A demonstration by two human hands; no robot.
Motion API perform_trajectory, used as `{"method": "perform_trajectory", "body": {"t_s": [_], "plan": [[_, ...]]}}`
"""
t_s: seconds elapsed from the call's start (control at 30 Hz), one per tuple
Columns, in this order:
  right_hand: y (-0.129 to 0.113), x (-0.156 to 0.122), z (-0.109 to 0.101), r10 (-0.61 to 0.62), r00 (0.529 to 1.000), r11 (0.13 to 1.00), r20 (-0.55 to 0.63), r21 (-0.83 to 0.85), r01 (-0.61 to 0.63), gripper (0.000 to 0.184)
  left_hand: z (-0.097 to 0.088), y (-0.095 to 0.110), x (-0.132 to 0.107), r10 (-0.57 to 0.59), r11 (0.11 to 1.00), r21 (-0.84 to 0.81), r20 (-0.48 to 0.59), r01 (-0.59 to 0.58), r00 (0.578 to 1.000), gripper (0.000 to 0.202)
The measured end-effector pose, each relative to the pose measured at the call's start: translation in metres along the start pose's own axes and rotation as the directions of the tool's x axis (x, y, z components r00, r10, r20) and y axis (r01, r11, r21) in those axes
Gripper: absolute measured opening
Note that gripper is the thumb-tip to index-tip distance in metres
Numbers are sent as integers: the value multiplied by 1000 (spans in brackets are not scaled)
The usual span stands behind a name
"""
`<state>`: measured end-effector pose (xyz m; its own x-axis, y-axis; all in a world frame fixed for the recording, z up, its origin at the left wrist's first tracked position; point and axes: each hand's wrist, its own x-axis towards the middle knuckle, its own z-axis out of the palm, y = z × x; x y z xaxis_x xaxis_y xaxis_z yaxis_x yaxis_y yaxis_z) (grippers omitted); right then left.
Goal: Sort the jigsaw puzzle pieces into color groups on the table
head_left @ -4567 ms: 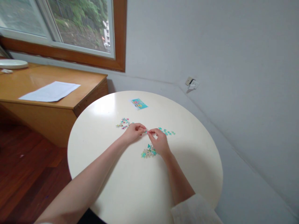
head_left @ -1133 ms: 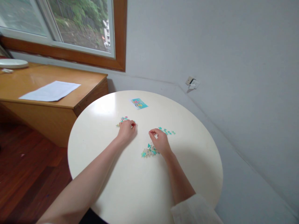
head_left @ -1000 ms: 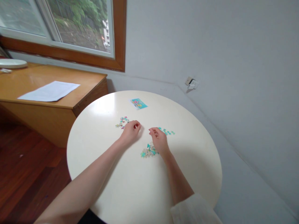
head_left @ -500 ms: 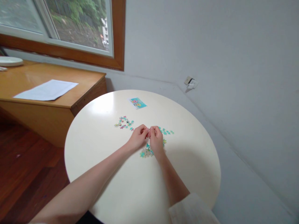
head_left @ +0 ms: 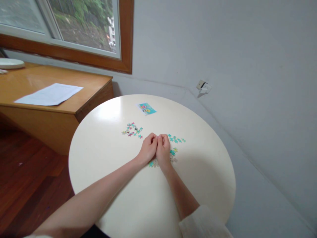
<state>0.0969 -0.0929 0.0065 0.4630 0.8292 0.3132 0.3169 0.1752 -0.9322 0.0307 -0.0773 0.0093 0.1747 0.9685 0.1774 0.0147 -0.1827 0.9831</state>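
Note:
My left hand (head_left: 148, 148) and my right hand (head_left: 163, 148) are pressed side by side at the middle of the round cream table (head_left: 119, 185), fingers curled down and closed. What they pinch between them is hidden. Under and just right of the right hand lies a joined cluster of jigsaw pieces (head_left: 172, 154). A loose group of teal and pink pieces (head_left: 132, 129) lies to the left of the hands. A short row of teal pieces (head_left: 176, 139) lies to the right.
A small teal picture card (head_left: 147, 108) lies at the table's far side. To the left stands a wooden desk (head_left: 61, 109) with a white sheet of paper (head_left: 49, 94) and a white plate (head_left: 10, 63). A grey wall with a socket (head_left: 203, 86) runs close behind.
My left hand went left to the loose pieces, then came back to the middle. Both hands have now closed together and lowered over the joined cluster.

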Motion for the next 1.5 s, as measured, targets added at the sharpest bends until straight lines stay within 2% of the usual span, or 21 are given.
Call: {"method": "perform_trajectory", "body": {"t_s": [0.47, 1.03, 1.13, 1.3, 1.4, 1.5], "plan": [[2, 1, -1, -2, 1000, 1000, 15, 1, 2, 16, -1, 1, -1, -7, 1000, 19, 19, 7, 1000, 21], [4, 8, -10, 19, 995, 998, 100, 65, -25, 20, 0, -5, 3, -36, 999, -3, 42, 36, 998, 18], [5, 11, -13, 23, 994, 997, 109, 65, -30, 20, 1, -6, 3, -43, 998, -36, 70, 46, 997, 14], [7, 17, -19, 98, 985, 988, 143, 106, -114, 21, -2, -3, 2, -55, 995, -78, 177, 70, 983, 2], [7, 19, -22, 100, 986, 987, 135, 111, -115, 21, -6, -2, 3, -38, 999, -3, 205, 39, 978, 11], [7, 21, -25, 85, 990, 991, 110, 89, -95, 22, -11, -2, 3, 3, 989, 147, 220, -36, 976, 16]]}}
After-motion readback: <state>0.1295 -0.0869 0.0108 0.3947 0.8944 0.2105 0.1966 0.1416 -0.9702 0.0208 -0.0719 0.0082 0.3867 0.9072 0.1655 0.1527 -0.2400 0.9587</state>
